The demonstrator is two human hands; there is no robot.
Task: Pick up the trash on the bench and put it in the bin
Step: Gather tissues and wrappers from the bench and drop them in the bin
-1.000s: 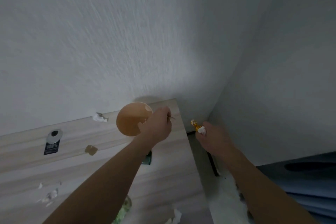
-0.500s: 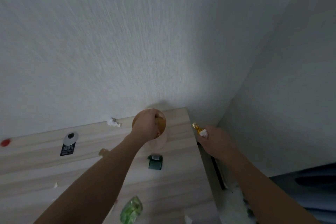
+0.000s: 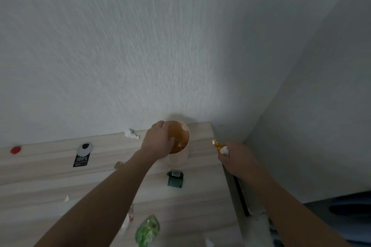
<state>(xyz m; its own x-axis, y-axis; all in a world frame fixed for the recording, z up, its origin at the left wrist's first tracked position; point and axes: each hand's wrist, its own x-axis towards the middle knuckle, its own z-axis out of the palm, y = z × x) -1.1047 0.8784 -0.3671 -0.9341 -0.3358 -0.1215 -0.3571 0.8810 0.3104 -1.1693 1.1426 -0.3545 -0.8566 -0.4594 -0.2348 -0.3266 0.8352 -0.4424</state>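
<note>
The surface [image 3: 60, 176] showed matt, pale wood grain. Wall [image 3: 140, 46] looked rough. Bin [image 3: 178, 161] looked smooth, plastic. Green wrapper [image 3: 147, 230], six o'clock of bin, was glossy film; gold wrapper [image 3: 216, 144], three o'clock, shone like foil.

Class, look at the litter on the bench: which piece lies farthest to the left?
The small round red cap on the bench, by the wall; every other scrap lies further right.

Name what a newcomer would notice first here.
The left hand sits over the mouth of the tan bin at the far right corner of the bench. The right hand, by its right edge, grips a gold wrapper and white tissue. Scraps litter it, notably a green wrapper near the front.
</note>
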